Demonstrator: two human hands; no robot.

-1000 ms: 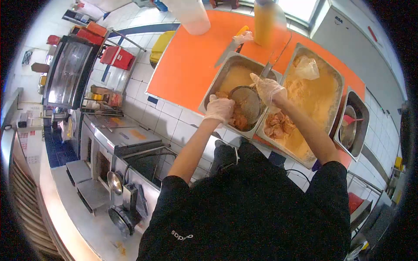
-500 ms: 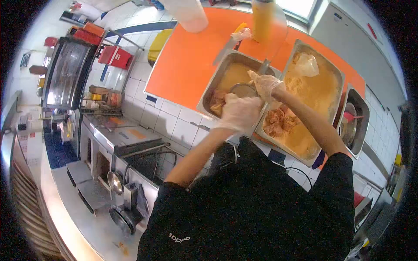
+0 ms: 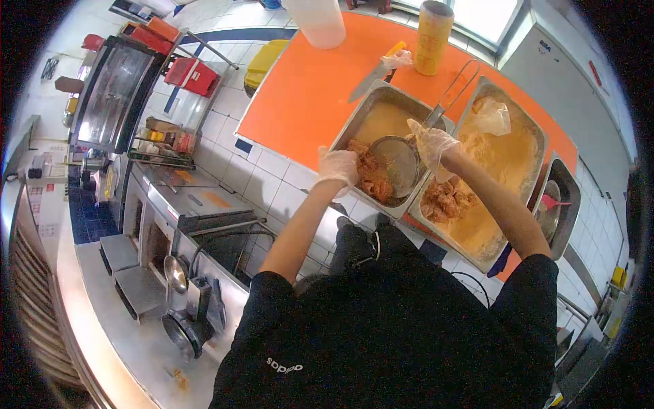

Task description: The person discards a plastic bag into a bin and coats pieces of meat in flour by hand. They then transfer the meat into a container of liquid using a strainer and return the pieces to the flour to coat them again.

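My left hand, in a clear plastic glove, is closed at the near left corner of a metal pan, covering that corner. My right hand, gloved too, grips a round sieve where its wire handle meets the rim. The sieve sits tilted inside the pan. Beside it lie coated pieces of meat, and pale orange breading covers the far part. To the right, a larger metal pan holds breading, more meat pieces and a clear plastic tub.
The pans stand on an orange table. Behind them are a knife with a yellow handle, a yellow cylinder and a white container. A smaller metal pan with a red-handled utensil is far right. Steel kitchen equipment stands left.
My left hand has moved from over the sieve to the pan's left corner, uncovering the meat and sieve. My right hand still holds the sieve. The view has shifted slightly.
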